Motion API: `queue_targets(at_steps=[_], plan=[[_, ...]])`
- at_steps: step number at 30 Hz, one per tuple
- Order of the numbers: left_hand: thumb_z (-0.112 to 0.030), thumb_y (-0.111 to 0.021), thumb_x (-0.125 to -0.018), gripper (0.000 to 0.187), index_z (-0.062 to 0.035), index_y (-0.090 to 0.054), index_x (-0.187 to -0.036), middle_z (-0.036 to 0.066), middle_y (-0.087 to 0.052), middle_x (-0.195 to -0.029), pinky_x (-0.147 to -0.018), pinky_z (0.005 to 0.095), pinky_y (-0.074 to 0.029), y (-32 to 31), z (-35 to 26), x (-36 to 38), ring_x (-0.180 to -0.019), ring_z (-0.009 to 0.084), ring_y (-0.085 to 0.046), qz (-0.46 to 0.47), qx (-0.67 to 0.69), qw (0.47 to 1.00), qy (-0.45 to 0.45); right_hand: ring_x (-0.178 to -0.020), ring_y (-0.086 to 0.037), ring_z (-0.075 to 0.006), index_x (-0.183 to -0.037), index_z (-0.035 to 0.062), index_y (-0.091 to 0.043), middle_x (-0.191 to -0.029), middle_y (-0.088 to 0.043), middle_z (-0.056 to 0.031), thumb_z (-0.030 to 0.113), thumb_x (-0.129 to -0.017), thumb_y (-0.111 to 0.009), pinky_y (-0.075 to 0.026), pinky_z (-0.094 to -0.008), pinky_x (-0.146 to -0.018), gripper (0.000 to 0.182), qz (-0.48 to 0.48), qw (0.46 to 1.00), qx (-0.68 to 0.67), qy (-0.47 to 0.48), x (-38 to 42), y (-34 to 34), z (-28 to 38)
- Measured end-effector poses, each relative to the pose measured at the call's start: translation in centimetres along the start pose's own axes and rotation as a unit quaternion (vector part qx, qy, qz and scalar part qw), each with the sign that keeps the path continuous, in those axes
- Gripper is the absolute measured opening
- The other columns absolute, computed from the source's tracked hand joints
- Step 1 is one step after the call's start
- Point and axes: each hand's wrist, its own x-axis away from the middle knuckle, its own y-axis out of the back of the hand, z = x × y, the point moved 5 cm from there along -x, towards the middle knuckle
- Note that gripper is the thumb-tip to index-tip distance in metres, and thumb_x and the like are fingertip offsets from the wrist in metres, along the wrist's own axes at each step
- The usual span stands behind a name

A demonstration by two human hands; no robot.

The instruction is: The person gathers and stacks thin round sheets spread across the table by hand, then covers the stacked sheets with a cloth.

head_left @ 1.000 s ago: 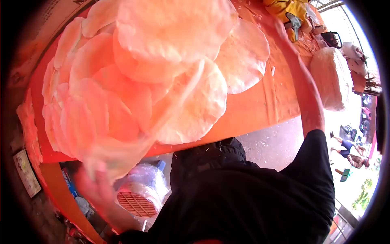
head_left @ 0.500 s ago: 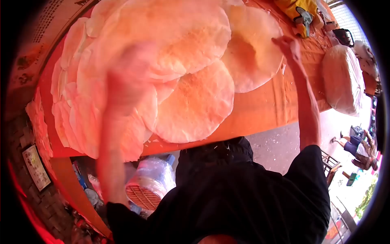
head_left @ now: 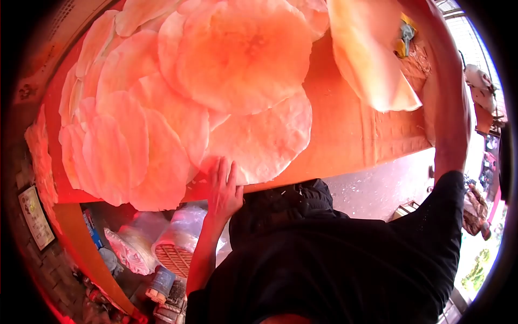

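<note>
At near edge of orange table (head_left: 342, 129), left hand (head_left: 225, 194) lies with fingers slightly spread, tips touching rim of pale round sheet (head_left: 264, 140). Another round sheet (head_left: 243, 54) overlaps its far part; more overlapping sheets (head_left: 118, 140) fan across table's left side. Toward right, bent sheet (head_left: 367, 59) hangs tilted, near right forearm (head_left: 450, 81). Right hand lies past top of view; cannot tell state of its grip. Below table, reddish lattice (head_left: 171, 258) with clear plastic (head_left: 189, 220) against it.
</note>
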Motion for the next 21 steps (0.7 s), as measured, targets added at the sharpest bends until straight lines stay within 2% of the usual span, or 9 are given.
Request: queue_targets(at_steps=[3,5,8,11,14,15,16,17,21], plan=[[-0.006,-0.059,-0.076,0.054,0.0084,-0.052,-0.127,0.03,-0.044,-0.139,-0.109,0.0563,-0.035,0.3,-0.2,-1.0,-0.131,0.0472,-0.04,-0.032,-0.001,0.999,-0.041,-0.09,-0.054,-0.0196,-0.105,0.0086,-0.061,-0.095,-0.059,-0.0072,0.031,-0.084,-0.072,-0.044,-0.0335,-0.079,0.033,0.043,0.994,0.026,0.096,0.1,-5.2,6.1],[-0.004,-0.057,-0.076,0.047,0.0088,-0.056,-0.121,0.029,-0.049,-0.133,-0.107,0.056,-0.038,0.4,-0.1,-0.9,-0.127,0.0468,-0.045,-0.063,-0.001,0.996,-0.067,-0.096,-0.054,-0.0226,-0.11,0.0095,-0.06,-0.1,-0.059,-0.01,0.033,-0.082,-0.073,-0.043,-0.0358,-0.084,0.039,0.013,0.994,0.04,0.104,0.2,-5.9,6.6],[0.002,-0.056,-0.078,0.03,0.0079,-0.061,-0.108,0.024,-0.059,-0.117,-0.101,0.0532,-0.045,0.4,0.1,-0.6,-0.115,0.0431,-0.056,-0.132,0.001,0.986,-0.104,-0.105,-0.054,-0.0271,-0.117,0.0107,-0.059,-0.108,-0.059,-0.0141,0.036,-0.08,-0.074,-0.042,-0.0392,-0.091,0.047,-0.066,0.993,0.087,0.045,1.7,-4.5,2.5],[0.005,-0.056,-0.081,0.025,0.0066,-0.061,-0.105,0.021,-0.062,-0.114,-0.101,0.0532,-0.045,0.8,0.7,-0.9,-0.112,0.0396,-0.059,-0.174,0.023,0.977,-0.123,-0.113,-0.053,-0.0315,-0.124,0.012,-0.058,-0.115,-0.059,-0.0183,0.039,-0.077,-0.075,-0.041,-0.0426,-0.098,0.056,-0.113,0.977,0.169,-0.056,6.0,-4.7,-3.9],[0.006,-0.057,-0.082,0.019,0.0046,-0.063,-0.099,0.018,-0.067,-0.104,-0.092,0.0461,-0.052,2.7,0.5,-1.4,-0.103,0.035,-0.065,-0.179,0.013,0.974,-0.141,-0.122,-0.053,-0.036,-0.13,0.0132,-0.057,-0.123,-0.059,-0.0224,0.043,-0.075,-0.077,-0.04,-0.046,-0.105,0.066,-0.049,0.952,0.26,-0.152,11.6,-8.4,-8.9],[0.006,-0.057,-0.081,0.019,0.0044,-0.063,-0.099,0.017,-0.067,-0.103,-0.089,0.0442,-0.053,4.1,0.2,-1.9,-0.101,0.0342,-0.066,-0.174,0.007,0.974,-0.147,-0.125,-0.053,-0.0375,-0.133,0.0136,-0.057,-0.126,-0.059,-0.0238,0.044,-0.074,-0.077,-0.04,-0.0471,-0.107,0.069,0.024,0.938,0.284,-0.198,13.4,-10.4,-9.6],[0.005,-0.059,-0.08,0.017,0.0034,-0.064,-0.097,0.016,-0.069,-0.098,-0.081,0.0395,-0.056,6.3,-0.9,-2.6,-0.094,0.0327,-0.069,-0.179,-0.017,0.969,-0.167,-0.134,-0.039,-0.0409,-0.141,0.0136,-0.048,-0.138,-0.046,-0.0259,0.044,-0.07,-0.08,-0.03,-0.0519,-0.112,0.083,0.103,0.913,0.316,-0.235,14.9,-12.1,-9.8],[0.005,-0.059,-0.08,0.018,0.003,-0.064,-0.097,0.016,-0.069,-0.098,-0.08,0.0393,-0.056,7.9,-2.0,-3.0,-0.093,0.0325,-0.069,-0.171,-0.015,0.969,-0.177,-0.142,-0.026,-0.0443,-0.149,0.0136,-0.039,-0.15,-0.033,-0.0281,0.044,-0.066,-0.083,-0.02,-0.0567,-0.116,0.098,0.182,0.881,0.343,-0.271,16.5,-13.6,-10.1],[0.007,-0.06,-0.077,0.02,0.0023,-0.064,-0.096,0.014,-0.069,-0.09,-0.07,0.0381,-0.056,14.5,-5.8,-5.2,-0.08,0.0308,-0.069,-0.146,0.03,0.967,-0.205,-0.141,-0.025,-0.0479,-0.15,0.0139,-0.036,-0.151,-0.03,-0.029,0.044,-0.065,-0.084,-0.019,-0.063,-0.113,0.102,0.115,0.889,0.369,-0.243,21.4,-15.9,-11.9]])
